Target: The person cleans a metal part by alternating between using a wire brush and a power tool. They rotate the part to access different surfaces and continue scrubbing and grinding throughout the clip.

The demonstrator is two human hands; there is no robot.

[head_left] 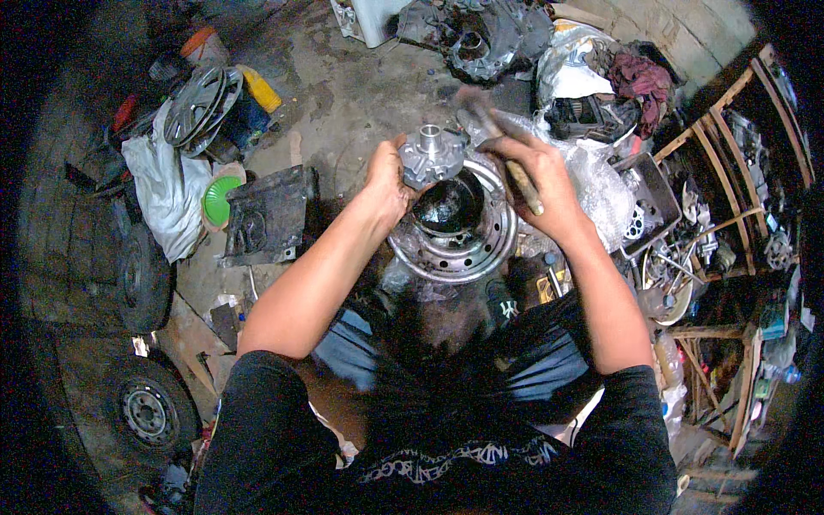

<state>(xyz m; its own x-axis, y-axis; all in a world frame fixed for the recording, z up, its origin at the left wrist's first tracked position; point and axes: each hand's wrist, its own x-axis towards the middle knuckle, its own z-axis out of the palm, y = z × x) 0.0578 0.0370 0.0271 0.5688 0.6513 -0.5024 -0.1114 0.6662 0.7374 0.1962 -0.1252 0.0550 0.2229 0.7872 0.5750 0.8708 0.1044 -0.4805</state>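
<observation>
My left hand (388, 178) is closed on the edge of a round, silvery metal housing (421, 163) with a short tube standing up from its middle. The housing is held over the far left side of a steel wheel rim (502, 240) that lies flat in front of me. A dark, wet-looking hollow or bowl (451, 203) shows in the rim's centre. To the right, my right hand (549, 176) grips a hammer by its wooden handle (521, 186). Motion smears the hammer's head, which is raised beyond the rim, apart from the housing.
Bubble wrap (605, 202) and a metal box of parts (661, 202) lie at the right, beside a wooden rack (717, 146). A large gearbox-like casing (472, 43) sits at the far side. Leftward are a black panel (270, 219), a green dish (221, 202), wheel covers (202, 107) and tyres (153, 408).
</observation>
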